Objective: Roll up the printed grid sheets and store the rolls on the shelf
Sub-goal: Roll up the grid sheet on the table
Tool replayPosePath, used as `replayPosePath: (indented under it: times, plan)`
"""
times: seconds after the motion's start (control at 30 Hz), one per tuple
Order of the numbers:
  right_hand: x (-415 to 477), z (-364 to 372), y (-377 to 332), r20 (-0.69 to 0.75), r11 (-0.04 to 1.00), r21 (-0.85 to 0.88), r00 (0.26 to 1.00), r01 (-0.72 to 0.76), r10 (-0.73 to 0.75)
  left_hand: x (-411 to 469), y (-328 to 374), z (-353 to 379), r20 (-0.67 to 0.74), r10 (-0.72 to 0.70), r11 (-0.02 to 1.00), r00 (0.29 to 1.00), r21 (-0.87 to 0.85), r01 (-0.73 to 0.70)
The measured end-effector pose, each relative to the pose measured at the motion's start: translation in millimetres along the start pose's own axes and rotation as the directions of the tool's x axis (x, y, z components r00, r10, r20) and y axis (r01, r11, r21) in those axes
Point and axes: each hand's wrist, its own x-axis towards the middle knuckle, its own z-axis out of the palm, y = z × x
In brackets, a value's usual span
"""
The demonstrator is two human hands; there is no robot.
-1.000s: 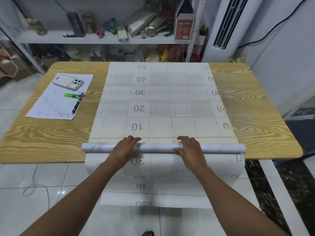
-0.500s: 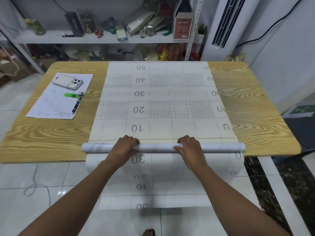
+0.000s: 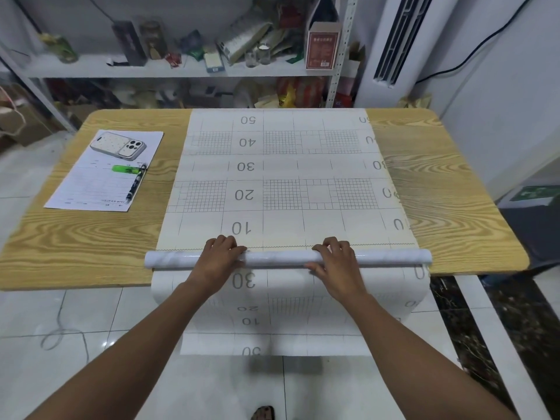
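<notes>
- The wooden surface (image 3: 454,192) fills the middle of the view. Its near left corner is cut off by the frame edge.
- The shelf (image 3: 169,69) stands beyond the surface's far edge, crowded with boxes, jars and packets too jumbled to tell apart. Its lower level is dim.
- The grid sheet (image 3: 281,177) lies flat down the middle of the surface, with numbers 10 to 50 reading upside down. Its right-hand numbers are clipped at the sheet's edge. A further length hangs over the surface's near edge towards the floor, partly hidden by the forearms.
- The roll (image 3: 281,258) lies crosswise on the sheet at the surface's near edge.
- The left hand (image 3: 216,262) grips the roll left of its middle, fingers curled over its far side. The thumb is hard to make out.
- The right hand (image 3: 336,262) grips it right of the middle, fingers curled over the top and thumb on the near side.
- A printed form (image 3: 91,189) lies on the surface's left part, its text too small to read.
- A phone (image 3: 118,145) lies camera side up on the form's far end.
- A pen (image 3: 135,186) and a green highlighter (image 3: 125,168) lie on the form.
</notes>
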Motion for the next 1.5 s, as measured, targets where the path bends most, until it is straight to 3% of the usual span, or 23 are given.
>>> replayPosePath:
  times: [0.17,0.47,0.73,1.03,1.5]
  plan:
    - [1.1,-0.6,-0.9,0.065,0.999,0.014,0.997,-0.029,0.028,0.8,4.6,-5.9,-0.015,-0.026,1.0,1.0,-0.015,0.026]
    - [2.0,-0.7,-0.1,0.024,1.0,0.001,1.0,-0.02,0.02,-1.1,4.1,-5.0,-0.004,-0.028,1.0,1.0,-0.004,0.028]
    - [3.6,0.6,-2.0,0.015,0.999,-0.033,1.0,-0.022,0.022,-0.2,8.0,-6.3,0.077,-0.144,0.987,0.987,-0.055,0.149]
    - [6.5,1.4,-3.3,0.029,0.997,-0.07,0.999,-0.021,0.023,-5.2,6.7,-7.0,0.087,-0.08,0.996,0.993,0.038,0.077]
    - [5.8,2.2,-2.2,0.068,0.999,-0.047,0.997,-0.018,0.021,-3.7,4.6,-5.9,0.071,-0.041,0.999,0.997,0.021,0.039]
